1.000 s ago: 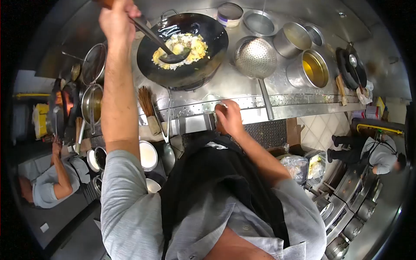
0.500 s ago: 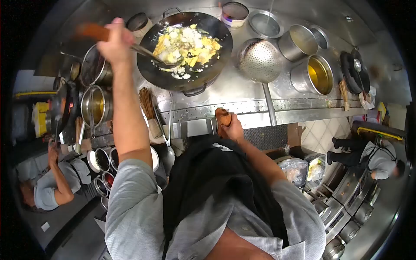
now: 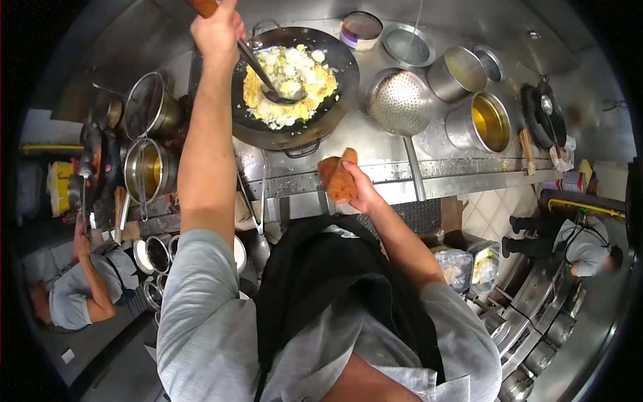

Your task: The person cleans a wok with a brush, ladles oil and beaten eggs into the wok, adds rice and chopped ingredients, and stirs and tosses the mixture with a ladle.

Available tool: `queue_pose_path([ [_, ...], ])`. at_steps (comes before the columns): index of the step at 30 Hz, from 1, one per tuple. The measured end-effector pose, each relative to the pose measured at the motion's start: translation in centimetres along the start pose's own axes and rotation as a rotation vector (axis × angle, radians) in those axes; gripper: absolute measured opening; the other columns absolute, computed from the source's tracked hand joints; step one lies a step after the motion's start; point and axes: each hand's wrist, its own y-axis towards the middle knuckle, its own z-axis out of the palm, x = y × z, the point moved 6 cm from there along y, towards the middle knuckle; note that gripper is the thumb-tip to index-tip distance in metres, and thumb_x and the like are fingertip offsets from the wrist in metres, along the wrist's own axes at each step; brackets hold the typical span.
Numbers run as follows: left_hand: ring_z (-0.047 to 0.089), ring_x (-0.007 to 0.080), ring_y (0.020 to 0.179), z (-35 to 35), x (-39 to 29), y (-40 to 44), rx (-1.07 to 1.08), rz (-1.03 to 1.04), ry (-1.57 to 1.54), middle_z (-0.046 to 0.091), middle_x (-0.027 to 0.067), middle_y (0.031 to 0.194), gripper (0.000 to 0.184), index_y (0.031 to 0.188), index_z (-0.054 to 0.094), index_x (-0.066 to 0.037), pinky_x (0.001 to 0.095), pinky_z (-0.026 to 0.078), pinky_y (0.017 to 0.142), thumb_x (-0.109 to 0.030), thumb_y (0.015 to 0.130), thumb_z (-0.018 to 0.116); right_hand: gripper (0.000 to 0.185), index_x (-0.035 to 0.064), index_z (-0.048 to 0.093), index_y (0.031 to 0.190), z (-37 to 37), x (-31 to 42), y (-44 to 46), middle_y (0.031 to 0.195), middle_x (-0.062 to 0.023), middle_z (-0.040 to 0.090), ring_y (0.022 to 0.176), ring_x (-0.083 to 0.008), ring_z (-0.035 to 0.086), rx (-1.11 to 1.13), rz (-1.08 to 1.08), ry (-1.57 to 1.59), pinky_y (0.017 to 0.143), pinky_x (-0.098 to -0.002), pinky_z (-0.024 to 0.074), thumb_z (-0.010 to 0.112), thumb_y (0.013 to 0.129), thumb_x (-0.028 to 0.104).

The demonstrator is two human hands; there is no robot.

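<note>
My left hand [image 3: 218, 32] is up at the top left, closed around the wooden-handled ladle [image 3: 258, 67]. The ladle's bowl rests among white rice and yellow egg [image 3: 295, 77] inside a large black wok [image 3: 345, 74]. My right hand [image 3: 364, 189] grips a folded orange-brown cloth [image 3: 339, 179] in front of the stove edge. The cloth is just below the wok's near loop handle [image 3: 303, 149] and apart from it.
A perforated strainer [image 3: 400, 104] lies right of the wok, its handle over the counter edge. Further right stand metal pots, one with yellow oil [image 3: 487, 124]. More pots [image 3: 149, 107] are on the left. Co-workers are at far left [image 3: 84, 285] and far right [image 3: 586, 248].
My left hand has swung right and away from me, so the ladle stands steeper. The wok's left edge has shifted right. My right hand has turned the cloth and shows more of it.
</note>
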Motion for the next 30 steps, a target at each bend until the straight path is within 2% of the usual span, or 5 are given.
queue_pose_path([
  [5, 0.047, 0.0142, 0.041, -0.5, 2.4, -3.0, 0.126, 0.273, 0.043, 0.047, 0.0028, 0.051, 0.036, 0.064, 0.046, -0.008, 0.0298, 0.039, 0.04, -0.015, 0.092, 0.067, 0.057, 0.0098, 0.052, 0.126, 5.8, 2.5, 2.9, 0.103, -0.0085, 0.068, 0.079, -0.0216, 0.069, -0.211, -0.005, -0.132, 0.048, -0.0346, 0.0493, 0.043, 0.096, 0.058],
  [10, 0.046, 0.0123, 0.041, -0.2, 1.8, 0.7, 0.111, 0.056, 0.028, 0.047, 0.0022, 0.053, 0.026, 0.075, 0.048, -0.005, 0.0308, 0.041, 0.04, -0.014, 0.093, 0.064, 0.043, 0.0135, 0.059, 0.114, 7.0, 2.2, 7.4, 0.1, -0.0046, 0.069, 0.083, -0.0187, 0.068, -0.247, 0.029, -0.149, 0.047, -0.0314, 0.0453, 0.051, 0.095, 0.052],
  [24, 0.032, 0.0091, 0.034, -2.7, 0.2, 1.3, -0.117, 0.265, -0.198, 0.036, -0.0059, 0.049, 0.03, 0.073, 0.043, -0.015, 0.0272, 0.026, 0.032, -0.016, 0.094, 0.066, 0.025, 0.0138, 0.061, 0.105, 6.0, 1.2, 9.0, 0.092, -0.0043, 0.068, 0.078, -0.0189, 0.064, -0.248, 0.024, -0.101, 0.049, -0.0309, 0.0404, 0.059, 0.089, 0.033],
  [27, 0.045, 0.0131, 0.041, -3.6, 4.5, 1.0, -0.003, 0.137, 0.018, 0.046, 0.0029, 0.052, 0.027, 0.073, 0.047, -0.005, 0.0312, 0.041, 0.04, -0.013, 0.092, 0.064, 0.028, 0.0107, 0.06, 0.107, 6.4, 1.6, 8.5, 0.097, -0.0073, 0.067, 0.079, -0.0214, 0.064, -0.235, 0.019, -0.085, 0.055, -0.0357, 0.0443, 0.061, 0.087, 0.029],
  [30, 0.032, 0.0087, 0.034, -2.5, -0.1, 0.4, -0.137, 0.045, -0.091, 0.035, -0.0064, 0.049, 0.03, 0.073, 0.043, -0.015, 0.0271, 0.026, 0.032, -0.016, 0.094, 0.064, 0.029, 0.0113, 0.059, 0.109, 5.6, 1.3, 9.1, 0.098, -0.0073, 0.067, 0.078, -0.0217, 0.064, -0.225, 0.023, -0.084, 0.056, -0.0372, 0.0446, 0.061, 0.087, 0.03],
])
